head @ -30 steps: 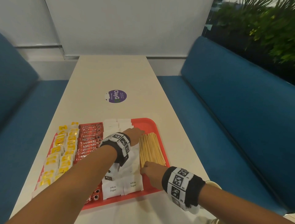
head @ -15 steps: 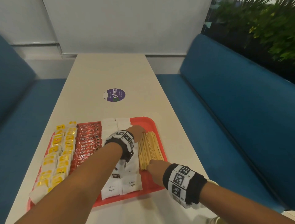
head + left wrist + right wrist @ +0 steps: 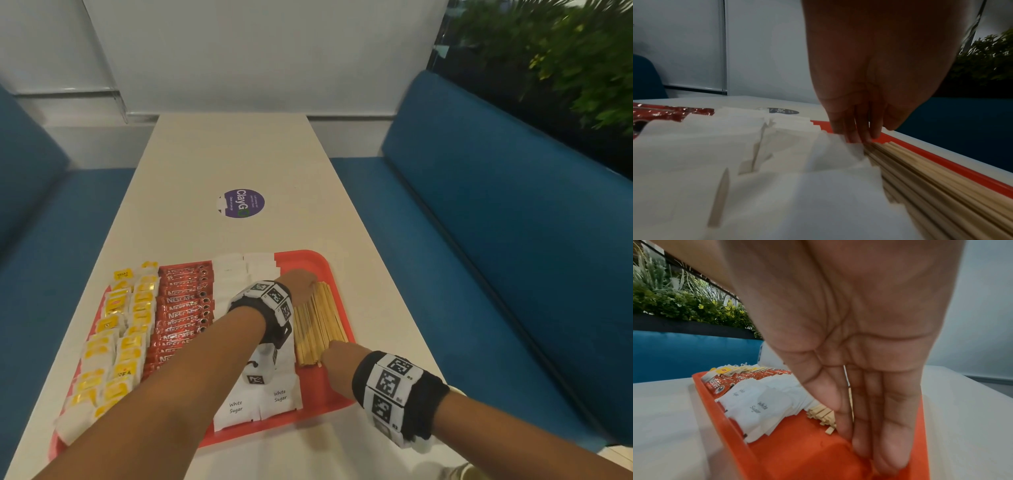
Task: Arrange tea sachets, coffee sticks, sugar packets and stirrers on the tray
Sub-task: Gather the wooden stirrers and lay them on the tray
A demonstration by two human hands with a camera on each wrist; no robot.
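Squaring the wooden stirrers (image 3: 317, 325) works best with even pressure from both ends, the palms kept upright so no stick rides up over its neighbours or skids into the white sugar packets (image 3: 255, 404) beside them. The left hand (image 3: 298, 282) sets straight, pressed-together fingers (image 3: 856, 131) against the far ends; the right hand (image 3: 342, 356) stands its straight, closed fingers (image 3: 890, 439) at the near ends, where a few sticks jut out unevenly. The pale, flat stirrers lie bundled lengthwise along the right side of the red tray (image 3: 308, 262) on the table (image 3: 233, 154).
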